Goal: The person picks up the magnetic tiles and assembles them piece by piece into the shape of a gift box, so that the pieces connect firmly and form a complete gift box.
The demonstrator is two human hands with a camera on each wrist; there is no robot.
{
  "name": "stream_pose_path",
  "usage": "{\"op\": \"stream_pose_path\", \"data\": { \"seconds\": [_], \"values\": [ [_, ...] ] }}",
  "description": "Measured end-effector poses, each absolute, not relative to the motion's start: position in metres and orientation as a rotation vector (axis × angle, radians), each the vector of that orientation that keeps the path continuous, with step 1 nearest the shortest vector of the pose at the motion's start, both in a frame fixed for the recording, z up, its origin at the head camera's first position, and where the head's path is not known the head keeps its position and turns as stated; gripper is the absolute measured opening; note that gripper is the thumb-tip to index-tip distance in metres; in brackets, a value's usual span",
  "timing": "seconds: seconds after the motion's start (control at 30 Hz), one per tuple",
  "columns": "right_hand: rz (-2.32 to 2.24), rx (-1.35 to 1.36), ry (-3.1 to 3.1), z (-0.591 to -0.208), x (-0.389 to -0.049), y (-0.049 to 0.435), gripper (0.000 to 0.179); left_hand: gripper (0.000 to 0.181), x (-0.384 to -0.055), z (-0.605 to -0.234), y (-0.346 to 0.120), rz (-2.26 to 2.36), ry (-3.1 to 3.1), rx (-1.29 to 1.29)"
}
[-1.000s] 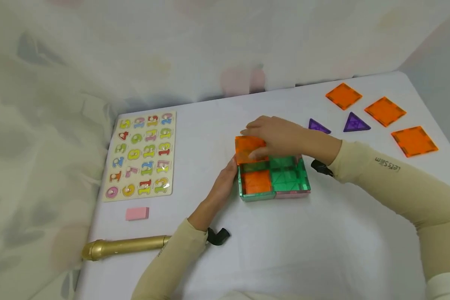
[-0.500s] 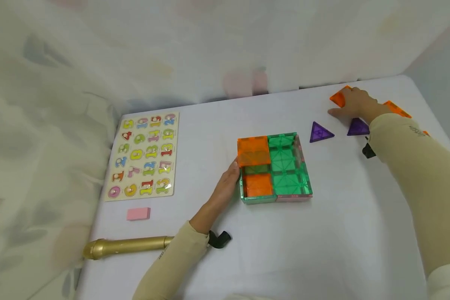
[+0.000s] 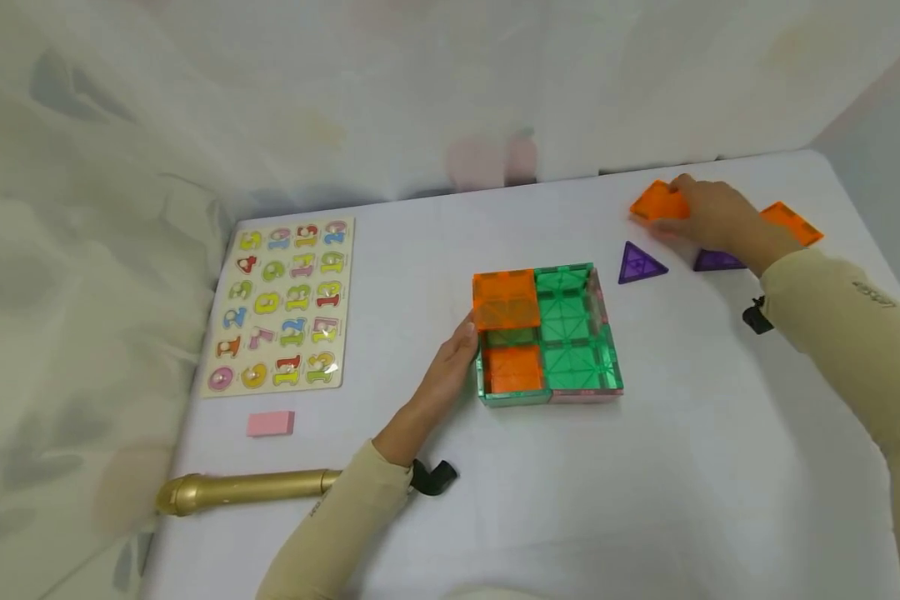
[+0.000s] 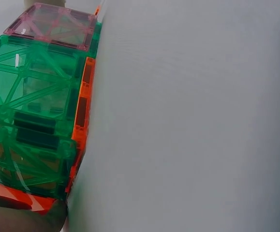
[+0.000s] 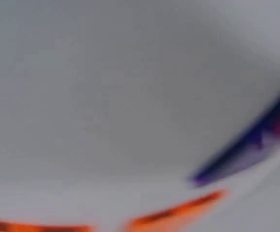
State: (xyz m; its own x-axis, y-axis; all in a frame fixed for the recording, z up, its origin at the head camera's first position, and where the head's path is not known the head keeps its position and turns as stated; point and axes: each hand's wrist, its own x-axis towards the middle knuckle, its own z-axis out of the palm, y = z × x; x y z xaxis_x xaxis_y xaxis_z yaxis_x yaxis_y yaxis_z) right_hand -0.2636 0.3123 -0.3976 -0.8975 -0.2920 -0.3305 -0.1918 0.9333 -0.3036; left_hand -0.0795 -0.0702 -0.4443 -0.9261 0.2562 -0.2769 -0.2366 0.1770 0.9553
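In the head view, a low open box of see-through magnetic tiles, mostly green with pink sides, stands at mid-table. One orange square tile lies over its back left corner, and another orange square shows inside at the front left. My left hand reaches along the box's left side with its fingertips touching the wall; the left wrist view shows fingers by an orange edge. At the back right, my right hand pinches an orange square magnetic tile by its right side, thumb below.
Purple triangle tiles lie near my right hand, one partly under it. Another orange tile sits behind the right wrist. Leftward are a number puzzle board, a pink block and a gold microphone.
My right hand has left the orange tile on the box, gone to the back right and taken hold of another, now shifted slightly left. My left hand stays at the box.
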Motion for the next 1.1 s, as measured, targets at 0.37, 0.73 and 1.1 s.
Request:
{"op": "stream_pose_path", "data": {
  "seconds": [0.37,0.73,1.1],
  "values": [
    [-0.414,-1.305,2.659,-0.348,-0.181,0.207,0.062,0.064,-0.082,-0.447,-0.073,1.803,2.092,0.039],
    [-0.318,-1.269,2.667,-0.358,-0.174,0.211,0.066,0.066,-0.081,-0.447,-0.074,1.806,2.095,0.036],
    [-0.457,-1.018,2.802,-0.360,-0.189,0.244,0.062,0.057,-0.083,-0.445,-0.074,1.778,2.075,0.018]
  ]
}}
